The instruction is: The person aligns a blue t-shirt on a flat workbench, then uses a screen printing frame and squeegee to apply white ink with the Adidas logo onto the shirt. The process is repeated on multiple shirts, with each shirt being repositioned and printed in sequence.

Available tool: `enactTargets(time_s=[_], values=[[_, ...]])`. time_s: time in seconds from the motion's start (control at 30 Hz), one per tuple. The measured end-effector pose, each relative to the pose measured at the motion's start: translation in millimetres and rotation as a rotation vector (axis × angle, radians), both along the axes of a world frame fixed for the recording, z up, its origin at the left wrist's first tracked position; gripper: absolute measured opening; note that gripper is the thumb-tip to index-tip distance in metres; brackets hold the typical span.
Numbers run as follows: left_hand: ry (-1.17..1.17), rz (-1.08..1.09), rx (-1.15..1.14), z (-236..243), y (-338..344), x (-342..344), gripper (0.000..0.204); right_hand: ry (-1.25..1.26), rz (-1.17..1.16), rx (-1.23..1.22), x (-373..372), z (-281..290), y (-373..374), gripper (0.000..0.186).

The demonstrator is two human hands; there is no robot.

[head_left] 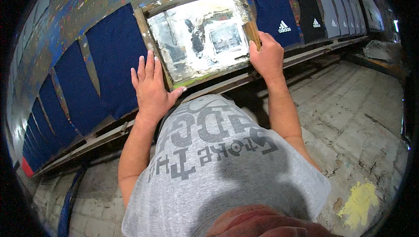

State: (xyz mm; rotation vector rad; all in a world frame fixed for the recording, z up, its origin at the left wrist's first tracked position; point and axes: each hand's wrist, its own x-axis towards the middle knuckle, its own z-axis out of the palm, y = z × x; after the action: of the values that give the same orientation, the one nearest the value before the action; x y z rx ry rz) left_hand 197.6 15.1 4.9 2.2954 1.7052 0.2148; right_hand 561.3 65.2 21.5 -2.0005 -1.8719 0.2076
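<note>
A screen printing frame [169, 79] with wooden sides and paint-smeared mesh lies on the long table in front of me. My left hand [152, 84] rests with fingers spread on the near left corner of this frame. In my right hand [267, 56] is a wooden-handled squeegee [252, 35], gripped at the frame's right side. Its lower edge is hidden from me. White ink [174, 40] is streaked across the mesh, with a pale square window in it. Dark blue fabric pieces [111, 49] lie on the table to the left of the frame.
More fabric panels lie to the right: a blue one [270, 8] and a black one [307, 8] with white prints, then grey ones [331, 12]. A rail [305, 54] runs along the table's near edge. Yellow paint [360, 204] stains the floor; a blue hose-like strip [67, 206] hangs lower left.
</note>
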Motion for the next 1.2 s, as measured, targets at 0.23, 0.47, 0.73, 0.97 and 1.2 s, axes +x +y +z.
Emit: enactTargets(time_s=[0.23,0.47,0.73,0.97,1.2], values=[[0.014,0.010,-0.041,0,1,0,0.122,0.066,0.055,-0.010,-17,3,16,0.033],[0.016,0.018,-0.058,8,1,2,0.118,0.020,0.476,-0.027,-20,13,59,0.036],[0.115,0.056,-0.070,18,1,12,0.118,-0.072,1.073,-0.029,-8,21,97,0.042],[0.160,0.087,-0.095,25,2,19,0.121,-0.091,1.224,-0.025,33,31,68,0.041],[0.226,0.092,-0.097,27,2,22,0.121,-0.051,1.027,-0.085,52,26,80,0.039]])
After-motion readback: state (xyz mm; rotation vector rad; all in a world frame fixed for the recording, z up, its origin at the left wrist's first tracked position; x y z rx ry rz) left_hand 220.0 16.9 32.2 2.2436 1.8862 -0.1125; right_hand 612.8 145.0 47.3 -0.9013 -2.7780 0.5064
